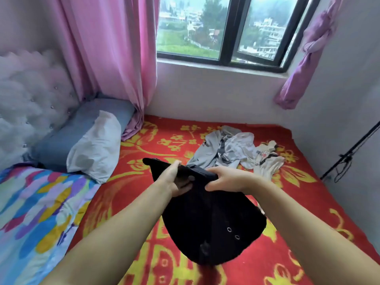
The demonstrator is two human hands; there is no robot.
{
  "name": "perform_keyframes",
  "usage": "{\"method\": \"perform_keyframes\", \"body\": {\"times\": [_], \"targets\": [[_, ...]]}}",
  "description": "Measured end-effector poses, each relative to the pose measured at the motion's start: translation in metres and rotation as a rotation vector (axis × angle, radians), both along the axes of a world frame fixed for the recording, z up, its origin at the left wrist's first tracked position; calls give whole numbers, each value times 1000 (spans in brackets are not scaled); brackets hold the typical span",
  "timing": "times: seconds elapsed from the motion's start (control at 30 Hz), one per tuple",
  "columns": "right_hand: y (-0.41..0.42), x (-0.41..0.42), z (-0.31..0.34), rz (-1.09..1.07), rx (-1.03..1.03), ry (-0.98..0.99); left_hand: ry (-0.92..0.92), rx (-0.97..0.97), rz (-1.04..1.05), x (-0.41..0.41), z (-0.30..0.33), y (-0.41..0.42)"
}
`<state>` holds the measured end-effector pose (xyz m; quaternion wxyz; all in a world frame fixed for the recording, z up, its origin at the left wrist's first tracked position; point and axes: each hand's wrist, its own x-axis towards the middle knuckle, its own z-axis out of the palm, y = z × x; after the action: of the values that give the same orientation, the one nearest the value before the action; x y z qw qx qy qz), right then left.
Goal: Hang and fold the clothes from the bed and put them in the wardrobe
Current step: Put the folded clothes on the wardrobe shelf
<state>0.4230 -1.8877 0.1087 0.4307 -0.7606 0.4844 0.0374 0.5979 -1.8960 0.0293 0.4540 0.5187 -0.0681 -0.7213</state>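
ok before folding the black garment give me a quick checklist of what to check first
1. Left hand has a grip on the black garment at its top edge: ok.
2. Right hand has a grip on the same edge: ok.
3. Garment hanging free above the red blanket: ok.
4. Garment spread flat for folding: not ok, it hangs bunched.
5. Other clothes out of the way: ok, the grey pile lies further back, near the window side.
6. Wardrobe ready: cannot tell, not in view.
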Motion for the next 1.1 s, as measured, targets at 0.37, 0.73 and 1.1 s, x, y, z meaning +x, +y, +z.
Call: {"method": "perform_keyframes", "body": {"times": [0.37,0.73,1.1], "targets": [[43,44,154,50,-332,-574,-546,-727,761,57,275,5],[37,-90,58,-272,142,-727,-1175,-995,-104,-140,202,-60],[78,-271,-345,-796,535,155,-1181,-97,-1155,-215,-296,112]]}}
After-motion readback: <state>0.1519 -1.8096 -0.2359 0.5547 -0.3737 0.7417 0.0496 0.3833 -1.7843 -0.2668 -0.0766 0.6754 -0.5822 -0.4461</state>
